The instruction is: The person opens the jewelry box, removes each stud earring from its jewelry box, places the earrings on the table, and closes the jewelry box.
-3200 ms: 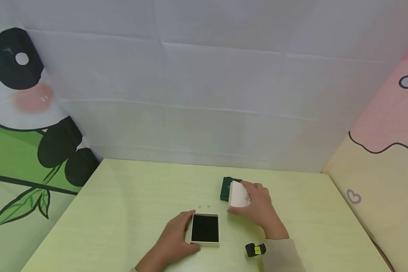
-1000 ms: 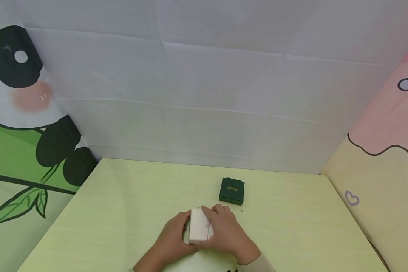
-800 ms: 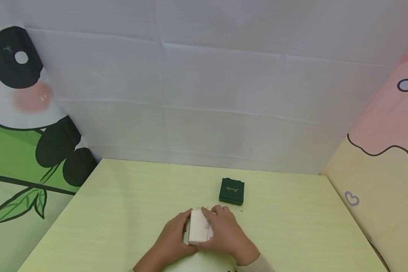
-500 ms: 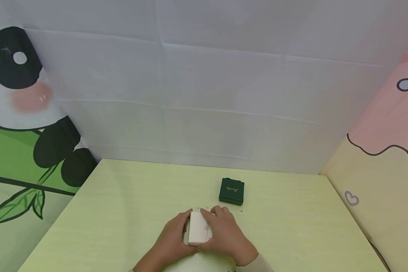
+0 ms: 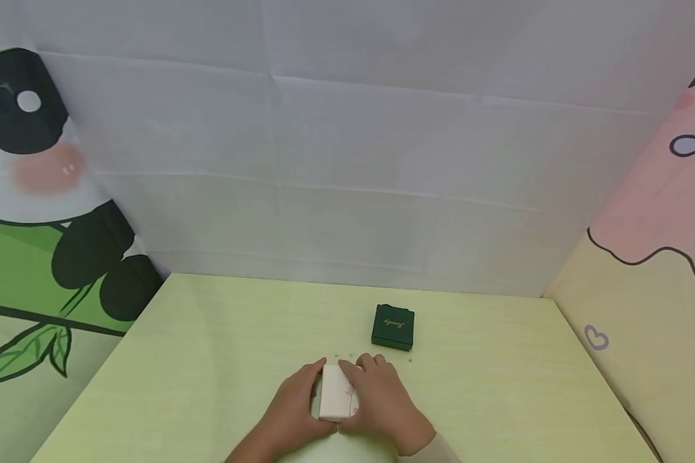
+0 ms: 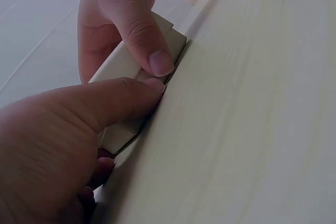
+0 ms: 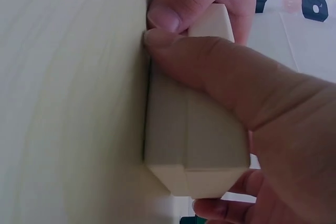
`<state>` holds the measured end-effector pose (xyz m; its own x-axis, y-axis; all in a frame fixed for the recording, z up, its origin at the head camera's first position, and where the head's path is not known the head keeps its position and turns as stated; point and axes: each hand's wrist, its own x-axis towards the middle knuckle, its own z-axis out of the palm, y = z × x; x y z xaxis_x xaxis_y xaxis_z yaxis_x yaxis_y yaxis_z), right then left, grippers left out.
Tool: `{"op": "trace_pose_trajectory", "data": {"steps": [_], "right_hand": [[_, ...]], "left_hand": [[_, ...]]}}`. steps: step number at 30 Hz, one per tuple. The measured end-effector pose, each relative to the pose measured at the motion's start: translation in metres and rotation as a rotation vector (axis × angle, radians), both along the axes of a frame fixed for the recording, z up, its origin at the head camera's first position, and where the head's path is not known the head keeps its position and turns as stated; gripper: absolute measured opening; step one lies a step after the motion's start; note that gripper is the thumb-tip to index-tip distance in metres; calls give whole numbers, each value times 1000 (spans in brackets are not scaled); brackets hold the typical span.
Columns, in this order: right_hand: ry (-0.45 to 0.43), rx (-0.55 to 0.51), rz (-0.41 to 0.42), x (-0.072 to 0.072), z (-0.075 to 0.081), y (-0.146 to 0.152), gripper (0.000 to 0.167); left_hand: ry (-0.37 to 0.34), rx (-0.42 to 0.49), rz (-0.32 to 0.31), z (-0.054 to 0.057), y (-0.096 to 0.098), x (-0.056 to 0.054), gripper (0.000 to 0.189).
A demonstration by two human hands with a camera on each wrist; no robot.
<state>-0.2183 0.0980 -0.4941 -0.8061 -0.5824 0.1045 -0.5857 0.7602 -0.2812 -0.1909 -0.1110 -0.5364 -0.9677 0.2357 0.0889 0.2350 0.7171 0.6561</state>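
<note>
A small white box lid (image 5: 336, 392) with a pinkish printed design sits over its shallow base, and a seam runs along the side of the box (image 7: 191, 140) in the right wrist view. My left hand (image 5: 292, 408) grips the base from the left, thumb at the near side. From the right, my right hand (image 5: 382, 405) holds the lid between thumb and fingers. Both thumb tips meet at the near side, as the left wrist view shows with the left thumb (image 6: 123, 95) and right thumb (image 6: 144, 45). The inside of the box is hidden.
A dark green box (image 5: 393, 328) with gold lettering lies on the pale yellow table (image 5: 237, 347), beyond the right hand. A few tiny specks lie near it. A white cloth backdrop (image 5: 347, 161) rises behind the table, with cartoon-printed panels at left and right.
The right hand brought the lid left and nearer, from beside the green box onto the base, covering its black inside. In the last second both hands stayed nearly still on the box.
</note>
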Motion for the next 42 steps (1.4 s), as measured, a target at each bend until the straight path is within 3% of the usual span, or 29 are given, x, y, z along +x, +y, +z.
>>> {"op": "trace_pose_trajectory", "data": {"steps": [16,29,42], "right_hand": [[-15,-26,1,-2,-2,1,100],[-31,-42,1,-3,-8,3,104],[-70,-25,-30,0,-5,4,114]], "left_hand": [[-38,-5,7,-1,1,-3,116],[0,7,7,1,2,-3,111],[-51,4,19,5,2,-4,111]]}}
